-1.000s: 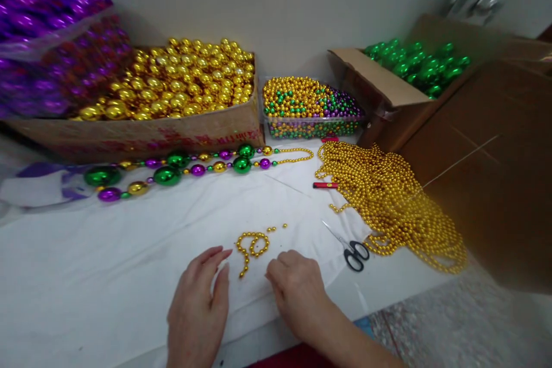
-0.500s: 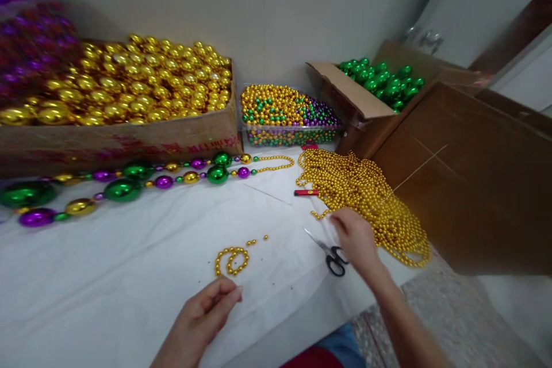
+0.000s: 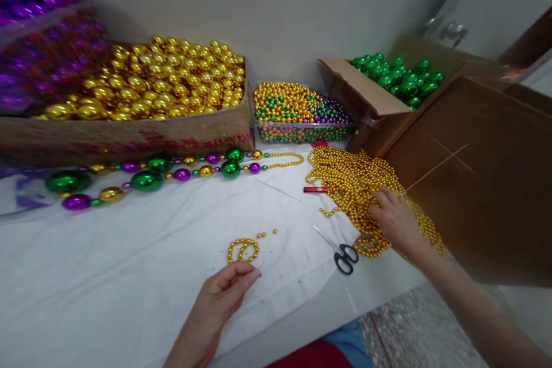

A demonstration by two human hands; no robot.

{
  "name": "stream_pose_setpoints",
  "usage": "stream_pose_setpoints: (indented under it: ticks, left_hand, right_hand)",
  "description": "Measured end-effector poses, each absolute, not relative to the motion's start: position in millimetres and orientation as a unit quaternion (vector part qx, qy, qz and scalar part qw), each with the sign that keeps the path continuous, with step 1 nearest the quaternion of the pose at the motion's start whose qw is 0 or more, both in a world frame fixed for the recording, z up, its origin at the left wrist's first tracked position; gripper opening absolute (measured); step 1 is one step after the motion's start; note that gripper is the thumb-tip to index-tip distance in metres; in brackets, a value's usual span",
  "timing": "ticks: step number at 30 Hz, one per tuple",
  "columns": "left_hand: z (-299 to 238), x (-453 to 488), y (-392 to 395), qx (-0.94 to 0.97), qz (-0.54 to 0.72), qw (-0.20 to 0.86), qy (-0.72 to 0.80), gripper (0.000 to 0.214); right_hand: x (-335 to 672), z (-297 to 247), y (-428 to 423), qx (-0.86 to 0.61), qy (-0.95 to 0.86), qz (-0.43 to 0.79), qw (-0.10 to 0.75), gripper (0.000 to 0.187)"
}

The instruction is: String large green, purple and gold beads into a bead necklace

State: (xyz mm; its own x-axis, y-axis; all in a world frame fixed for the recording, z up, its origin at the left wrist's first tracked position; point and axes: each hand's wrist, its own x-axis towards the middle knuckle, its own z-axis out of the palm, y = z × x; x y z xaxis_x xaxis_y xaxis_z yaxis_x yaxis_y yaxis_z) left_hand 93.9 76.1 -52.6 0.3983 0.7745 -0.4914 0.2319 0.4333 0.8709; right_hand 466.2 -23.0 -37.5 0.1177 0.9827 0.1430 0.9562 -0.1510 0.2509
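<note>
My left hand (image 3: 226, 302) is closed in a pinch above the white cloth, thumb against forefinger; a faint thin tip shows at the fingertips, too small to name. Just beyond it lies a short curled string of gold beads (image 3: 242, 250), with a few loose gold beads (image 3: 275, 232) near it. My right hand (image 3: 395, 219) reaches over a heap of gold bead strands (image 3: 345, 175), touching it with bent fingers set apart. Nothing shows in them. Scissors with black handles (image 3: 344, 259) lie between my hands, beside a red lighter (image 3: 315, 190).
A long necklace of green, purple and gold beads (image 3: 146, 180) stretches along the back left. Behind stand a carton of gold beads (image 3: 194, 133), a clear tub of small mixed beads (image 3: 302, 133) and a carton with green beads (image 3: 457, 184). Purple beads (image 3: 47, 29) rise at far left.
My right hand has moved right, from near the scissors onto the gold strands, and its fingers have parted. My left hand keeps its pinch. The view has shifted slightly left.
</note>
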Motion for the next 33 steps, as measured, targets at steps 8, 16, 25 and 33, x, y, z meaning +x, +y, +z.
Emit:
stream_pose_setpoints:
  ticks: [8, 16, 25, 33]
  left_hand:
    - [-54.6, 85.7, 75.5, 0.525, 0.243, 0.649, 0.494, 0.029]
    - [-45.5, 95.5, 67.9, 0.413, 0.258, 0.741, 0.462, 0.025]
    - [-60.3, 81.5, 62.6, 0.326, 0.311, 0.767, 0.456, 0.024]
    - [-59.9, 77.6, 54.9, 0.174, 0.349, 0.813, 0.431, 0.031]
  right_hand:
    - [452.6, -14.3, -31.9, 0.747, 0.656, 0.096, -0.043, 0.020]
    - [329.9, -4.6, -35.9, 0.741, 0.629, 0.155, -0.177, 0.027]
    - [227.0, -44.1, -21.0, 0.629, 0.663, -0.130, -0.386, 0.014]
    - [205.7, -51.7, -16.9, 0.686, 0.515, -0.218, -0.466, 0.014]
